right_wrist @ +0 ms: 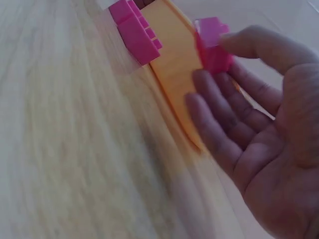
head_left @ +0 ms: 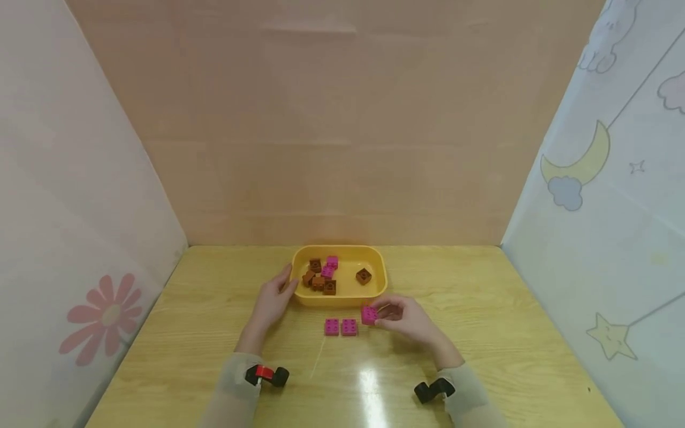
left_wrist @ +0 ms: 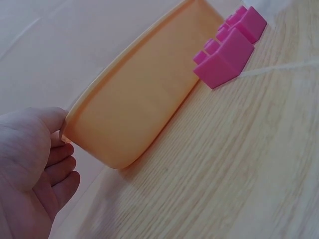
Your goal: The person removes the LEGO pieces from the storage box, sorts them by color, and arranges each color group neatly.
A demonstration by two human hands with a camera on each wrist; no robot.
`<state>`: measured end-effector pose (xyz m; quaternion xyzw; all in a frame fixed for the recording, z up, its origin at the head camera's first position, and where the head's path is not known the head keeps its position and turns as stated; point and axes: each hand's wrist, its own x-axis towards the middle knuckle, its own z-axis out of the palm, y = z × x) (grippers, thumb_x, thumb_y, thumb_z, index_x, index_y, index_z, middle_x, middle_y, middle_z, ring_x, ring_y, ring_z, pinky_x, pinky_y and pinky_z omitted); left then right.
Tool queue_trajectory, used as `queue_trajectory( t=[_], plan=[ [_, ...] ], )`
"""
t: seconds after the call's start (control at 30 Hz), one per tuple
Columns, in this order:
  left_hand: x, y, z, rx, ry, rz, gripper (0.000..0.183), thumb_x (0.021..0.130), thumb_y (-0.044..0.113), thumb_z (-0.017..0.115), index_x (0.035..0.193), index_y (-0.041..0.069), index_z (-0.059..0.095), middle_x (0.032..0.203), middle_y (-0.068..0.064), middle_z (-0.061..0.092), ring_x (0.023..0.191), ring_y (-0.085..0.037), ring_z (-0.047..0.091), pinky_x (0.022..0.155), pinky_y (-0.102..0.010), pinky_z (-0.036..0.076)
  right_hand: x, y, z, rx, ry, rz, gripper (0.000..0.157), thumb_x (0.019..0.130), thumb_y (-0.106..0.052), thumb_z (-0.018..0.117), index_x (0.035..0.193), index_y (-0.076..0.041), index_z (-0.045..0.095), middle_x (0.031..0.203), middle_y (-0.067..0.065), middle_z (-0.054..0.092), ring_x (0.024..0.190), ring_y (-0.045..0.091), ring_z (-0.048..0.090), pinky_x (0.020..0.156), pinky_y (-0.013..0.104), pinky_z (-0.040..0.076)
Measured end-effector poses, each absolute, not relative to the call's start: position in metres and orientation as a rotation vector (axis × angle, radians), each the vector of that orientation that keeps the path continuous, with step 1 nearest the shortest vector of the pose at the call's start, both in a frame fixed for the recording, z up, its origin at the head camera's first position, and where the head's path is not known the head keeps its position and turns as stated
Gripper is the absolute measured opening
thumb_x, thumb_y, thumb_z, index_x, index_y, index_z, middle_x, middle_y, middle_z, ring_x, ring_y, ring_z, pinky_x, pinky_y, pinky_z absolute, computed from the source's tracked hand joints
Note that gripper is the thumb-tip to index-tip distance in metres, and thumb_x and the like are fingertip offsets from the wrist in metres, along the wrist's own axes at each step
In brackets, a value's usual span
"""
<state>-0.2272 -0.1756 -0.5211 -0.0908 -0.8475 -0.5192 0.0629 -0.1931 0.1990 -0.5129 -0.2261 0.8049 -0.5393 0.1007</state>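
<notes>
My left hand (head_left: 272, 301) pinches the left rim of a yellow plastic tub (head_left: 342, 301), thumb on the near side of the rim in the left wrist view. Between the thumb and fingers of my right hand (head_left: 405, 318) is a pink toy building brick (head_left: 368, 315), held above the table just in front of the tub's right half. Two more pink bricks stand side by side on the table, a left one (head_left: 332, 327) and a right one (head_left: 349, 327), studs up. The held brick (right_wrist: 213, 45) shows clear of the wood in the right wrist view.
Inside the tub lie several brown bricks (head_left: 329, 288), mostly at its left end, and pink ones (head_left: 327, 272) among them. One brown brick (head_left: 364, 276) sits apart on the right. The wooden table (head_left: 187, 321) meets a tan back wall (head_left: 342, 148) just behind the tub.
</notes>
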Motion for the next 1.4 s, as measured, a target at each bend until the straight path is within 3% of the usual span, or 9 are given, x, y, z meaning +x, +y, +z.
queue_trajectory(
  t=[0.37, 0.73, 1.4],
  plan=[
    [-0.23, -0.175, -0.521, -0.268, -2.571, -1.58, 0.057, 0.112, 0.023, 0.061, 0.16, -0.002, 0.043, 0.165, -0.02, 0.041, 0.154, -0.036, 0.038, 0.127, -0.05, 0.03, -0.197, 0.202, -0.523, -0.628, 2.385, -1.376, 0.034, 0.09, -0.015, 0.086, 0.123, -0.014, 0.077, 0.113, -0.002, 0.076, 0.105, 0.021, 0.072, 0.093, 0.031, 0.061],
    [-0.235, -0.173, -0.516, -0.278, -2.563, -1.587, 0.057, 0.112, 0.025, 0.061, 0.159, 0.0, 0.044, 0.166, -0.016, 0.041, 0.154, -0.035, 0.039, 0.128, -0.048, 0.03, -0.198, 0.2, -0.52, -0.607, 2.404, -1.372, 0.034, 0.089, -0.014, 0.087, 0.121, -0.012, 0.077, 0.107, -0.001, 0.075, 0.099, 0.022, 0.072, 0.088, 0.031, 0.062],
    [-0.231, -0.177, -0.518, -0.234, -2.587, -1.619, 0.057, 0.112, 0.026, 0.06, 0.16, -0.001, 0.044, 0.166, -0.016, 0.041, 0.155, -0.033, 0.037, 0.128, -0.047, 0.031, -0.199, 0.2, -0.523, -0.616, 2.353, -1.363, 0.039, 0.091, -0.014, 0.086, 0.128, -0.013, 0.075, 0.111, 0.0, 0.074, 0.104, 0.022, 0.07, 0.091, 0.031, 0.061]
  ],
)
